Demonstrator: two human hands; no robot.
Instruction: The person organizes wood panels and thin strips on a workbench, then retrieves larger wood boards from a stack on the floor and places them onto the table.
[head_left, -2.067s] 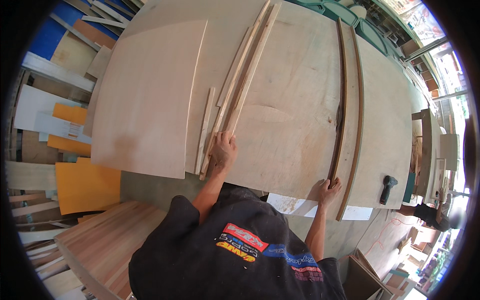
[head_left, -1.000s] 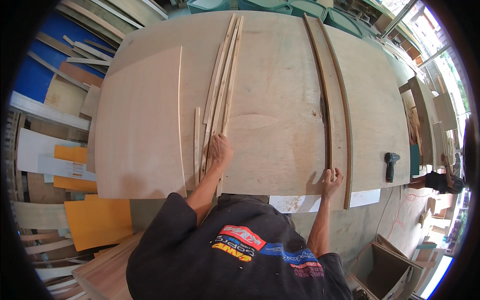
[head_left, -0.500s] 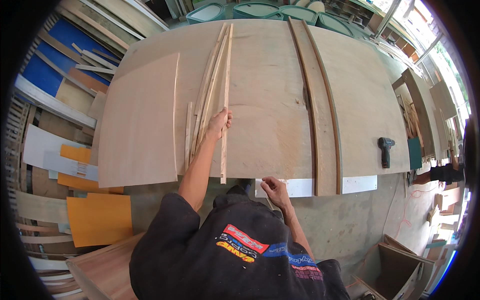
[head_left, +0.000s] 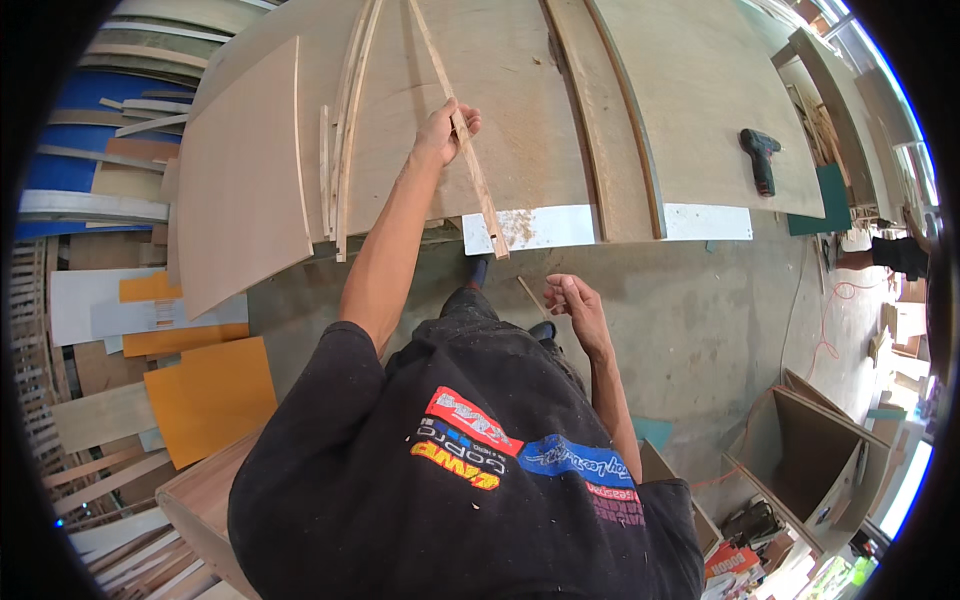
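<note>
Our left hand (head_left: pixel 443 133) grips one strip (head_left: pixel 480 190), slanting over the worktop (head_left: pixel 700 100), its near end past the edge. Our right hand (head_left: pixel 582 308) curls loosely above the floor (head_left: pixel 690 320); we cannot tell whether it holds anything. We count three pale strips (head_left: pixel 345 190) leftward, two brown battens (head_left: pixel 631 110) and one drill (head_left: pixel 762 160) rightward.

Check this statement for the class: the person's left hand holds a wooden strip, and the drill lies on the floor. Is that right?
Not quite. The drill lies on the table, toward its right side, not on the floor; the head view shows this. The left hand does hold a wooden strip.
</note>
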